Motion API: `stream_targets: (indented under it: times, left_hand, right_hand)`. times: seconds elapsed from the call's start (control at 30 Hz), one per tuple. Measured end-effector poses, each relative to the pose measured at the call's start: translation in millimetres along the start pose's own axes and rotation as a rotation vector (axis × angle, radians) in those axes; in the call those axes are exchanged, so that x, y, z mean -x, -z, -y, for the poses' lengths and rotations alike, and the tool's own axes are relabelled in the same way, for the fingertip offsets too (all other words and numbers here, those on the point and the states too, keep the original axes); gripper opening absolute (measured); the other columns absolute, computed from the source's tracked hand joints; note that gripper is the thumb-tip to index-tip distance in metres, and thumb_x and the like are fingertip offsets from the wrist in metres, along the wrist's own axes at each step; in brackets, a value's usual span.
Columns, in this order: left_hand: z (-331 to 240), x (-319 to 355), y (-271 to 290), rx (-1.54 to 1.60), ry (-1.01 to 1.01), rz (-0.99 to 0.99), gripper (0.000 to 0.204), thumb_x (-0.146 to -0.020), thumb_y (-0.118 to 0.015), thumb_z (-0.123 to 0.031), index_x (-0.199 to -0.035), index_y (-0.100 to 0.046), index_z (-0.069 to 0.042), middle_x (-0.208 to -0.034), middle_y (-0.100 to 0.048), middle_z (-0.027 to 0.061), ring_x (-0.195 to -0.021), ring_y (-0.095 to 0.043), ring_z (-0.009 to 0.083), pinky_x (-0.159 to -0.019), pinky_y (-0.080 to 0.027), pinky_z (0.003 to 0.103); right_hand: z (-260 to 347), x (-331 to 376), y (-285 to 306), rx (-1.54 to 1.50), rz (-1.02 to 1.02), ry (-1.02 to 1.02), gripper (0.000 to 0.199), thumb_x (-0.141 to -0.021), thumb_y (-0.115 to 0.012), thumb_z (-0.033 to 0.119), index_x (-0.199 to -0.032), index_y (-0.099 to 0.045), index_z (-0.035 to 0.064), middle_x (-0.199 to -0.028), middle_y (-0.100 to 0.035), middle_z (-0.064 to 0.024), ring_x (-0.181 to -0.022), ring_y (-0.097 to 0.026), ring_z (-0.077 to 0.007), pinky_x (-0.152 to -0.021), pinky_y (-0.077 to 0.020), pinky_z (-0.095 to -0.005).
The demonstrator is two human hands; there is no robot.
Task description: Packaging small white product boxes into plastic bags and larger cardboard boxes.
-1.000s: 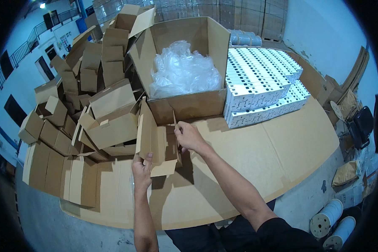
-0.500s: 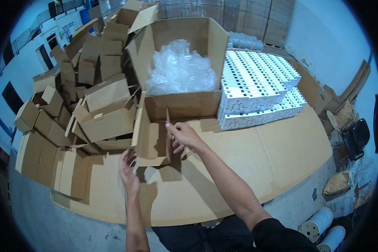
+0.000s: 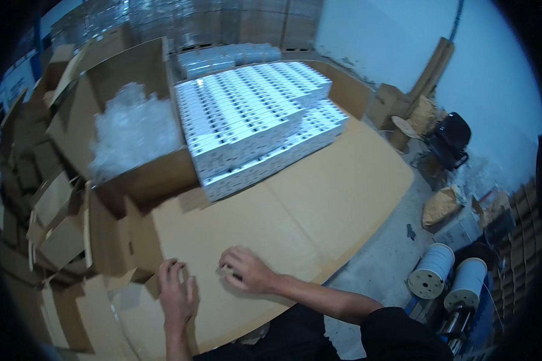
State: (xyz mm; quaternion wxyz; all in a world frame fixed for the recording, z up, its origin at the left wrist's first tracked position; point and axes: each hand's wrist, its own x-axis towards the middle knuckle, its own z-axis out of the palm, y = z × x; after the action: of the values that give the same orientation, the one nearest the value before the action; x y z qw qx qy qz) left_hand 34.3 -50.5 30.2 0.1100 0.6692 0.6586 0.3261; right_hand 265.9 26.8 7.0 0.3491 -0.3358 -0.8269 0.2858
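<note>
My left hand (image 3: pixel 176 296) is at the lower middle, its fingers bent and apart with nothing in them. Beside its fingertips stands an open brown carton (image 3: pixel 143 234) with a raised side panel. My right hand (image 3: pixel 246 269) hovers over or rests on the cardboard table cover (image 3: pixel 307 234), to the right of the left hand. Its fingers are loosely curled and apart; a small pale spot near its fingertips is too blurred to name. Behind the hands, white patterned boxes (image 3: pixel 247 114) are stacked in two layers.
A large open carton (image 3: pixel 144 180) holds crumpled clear plastic bags (image 3: pixel 135 132). Several empty brown cartons (image 3: pixel 60 234) crowd the left. To the right, on the floor, are a white reel (image 3: pixel 433 265), a brown paper sack (image 3: pixel 442 207) and a black chair (image 3: pixel 451 135).
My view has swung to the right. My right hand has let go of the small carton's panel and moved right of it. My left hand stays near the carton.
</note>
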Motion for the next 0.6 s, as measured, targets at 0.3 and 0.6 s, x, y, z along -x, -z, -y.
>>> stream_targets:
  times: [0.3, 0.6]
  left_hand:
    - [8, -17, -14, -0.013, -0.043, -0.012, 0.029, -0.086, -0.061, -0.002, -0.115, -0.057, 0.000, -0.126, -0.051, 0.0206, -0.122, -0.049, 0.0398, -0.106, -0.040, 0.049]
    - [18, -70, -29, -0.002, -0.013, -0.038, 0.021, -0.088, -0.061, -0.001, -0.109, -0.058, 0.001, -0.118, -0.054, 0.0165, -0.113, -0.052, 0.0359, -0.099, -0.043, 0.045]
  right_hand:
    - [-77, 28, 128, 0.240, -0.070, 0.120, 0.019, -0.081, -0.068, 0.008, -0.097, -0.058, 0.0052, -0.099, -0.058, -0.0138, -0.095, -0.059, -0.0350, -0.081, -0.0496, -0.0451]
    - [-167, -58, 264, 0.391, -0.269, -0.115, 0.009, -0.084, -0.065, 0.006, -0.092, -0.061, 0.0041, -0.089, -0.062, -0.0151, -0.090, -0.063, -0.0361, -0.077, -0.0520, -0.0445]
